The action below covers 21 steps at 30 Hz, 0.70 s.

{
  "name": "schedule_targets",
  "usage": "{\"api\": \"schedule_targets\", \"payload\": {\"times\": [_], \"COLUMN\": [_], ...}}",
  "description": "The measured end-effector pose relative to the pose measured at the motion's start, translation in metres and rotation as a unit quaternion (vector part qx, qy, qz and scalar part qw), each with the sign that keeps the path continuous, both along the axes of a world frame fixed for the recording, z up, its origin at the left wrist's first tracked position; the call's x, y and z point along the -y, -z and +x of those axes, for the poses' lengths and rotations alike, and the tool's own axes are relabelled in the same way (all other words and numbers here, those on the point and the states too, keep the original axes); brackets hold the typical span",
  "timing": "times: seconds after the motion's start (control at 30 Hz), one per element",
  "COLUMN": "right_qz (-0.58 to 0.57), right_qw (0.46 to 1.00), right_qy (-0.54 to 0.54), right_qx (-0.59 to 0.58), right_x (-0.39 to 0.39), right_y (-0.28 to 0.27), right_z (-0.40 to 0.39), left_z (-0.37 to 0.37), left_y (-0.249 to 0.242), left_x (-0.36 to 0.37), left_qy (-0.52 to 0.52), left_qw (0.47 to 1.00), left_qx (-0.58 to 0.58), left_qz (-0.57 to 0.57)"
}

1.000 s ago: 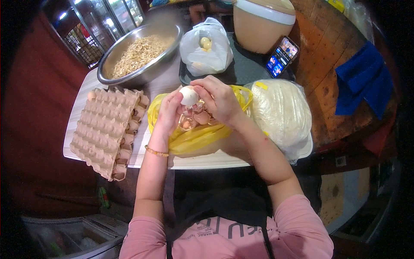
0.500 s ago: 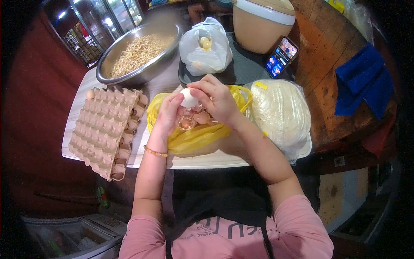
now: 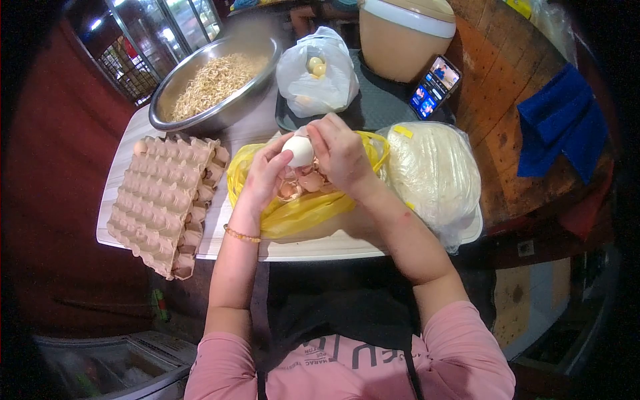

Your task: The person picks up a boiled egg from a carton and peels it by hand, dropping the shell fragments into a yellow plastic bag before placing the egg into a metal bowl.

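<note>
A smooth white egg [image 3: 299, 152] is gripped in my left hand [image 3: 267, 170], thumb across its front. My right hand [image 3: 343, 152] is closed at the egg's right side, fingertips pinched together; a thin whitish scrap shows by them, too small to make out. Below both hands lies a yellow plastic bag [image 3: 307, 217], opened out, with broken brown eggshells [image 3: 311, 181] inside it. Beyond them, a white plastic bag [image 3: 310, 87] holds peeled eggs [image 3: 317, 67], some of them yellowish.
Stacked egg trays [image 3: 157, 200] with one brown egg [image 3: 140, 147] stand left. Behind are a steel bowl [image 3: 157, 110] of bean sprouts and a dark tray [image 3: 373, 110]. A wrapped pale bundle [image 3: 433, 173], a phone [image 3: 437, 87], a tan container [image 3: 400, 50] and a blue cloth [image 3: 563, 123] are right.
The egg has shifted slightly right and shows more of its white surface. My right hand has drawn off its top to the right side, fingers now pinched.
</note>
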State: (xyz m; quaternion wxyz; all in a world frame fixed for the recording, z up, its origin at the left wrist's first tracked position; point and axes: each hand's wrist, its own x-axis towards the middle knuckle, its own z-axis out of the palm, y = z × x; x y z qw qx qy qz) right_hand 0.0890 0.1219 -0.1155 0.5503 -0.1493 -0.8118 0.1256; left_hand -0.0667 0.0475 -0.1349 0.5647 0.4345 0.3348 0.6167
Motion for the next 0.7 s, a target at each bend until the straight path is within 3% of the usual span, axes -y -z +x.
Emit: {"api": "schedule_targets", "payload": {"times": [0.17, 0.4, 0.5, 0.57, 0.7], "right_qz": [-0.079, -0.057, -0.055, -0.032, -0.056], "right_qw": [0.996, 0.996, 0.994, 0.996, 0.994], "right_qy": [0.021, 0.054, 0.094, 0.041, 0.012], "right_qx": [-0.027, -0.045, -0.028, 0.071, 0.096], "right_x": [-0.003, -0.008, -0.013, -0.012, -0.003], "right_y": [0.001, 0.002, 0.000, 0.000, -0.003], "right_z": [0.001, 0.000, 0.007, 0.010, 0.008], "left_z": [0.003, -0.004, -0.007, -0.010, -0.012], "left_y": [-0.005, -0.002, -0.003, -0.001, 0.001], "left_x": [0.000, 0.001, 0.002, 0.001, -0.001], "left_qy": [-0.053, -0.015, -0.001, -0.004, -0.061], "left_qw": [0.996, 0.997, 0.995, 0.995, 0.992], "left_qx": [-0.061, -0.046, -0.016, -0.003, -0.007], "left_qz": [0.027, 0.064, 0.097, 0.104, 0.112]}}
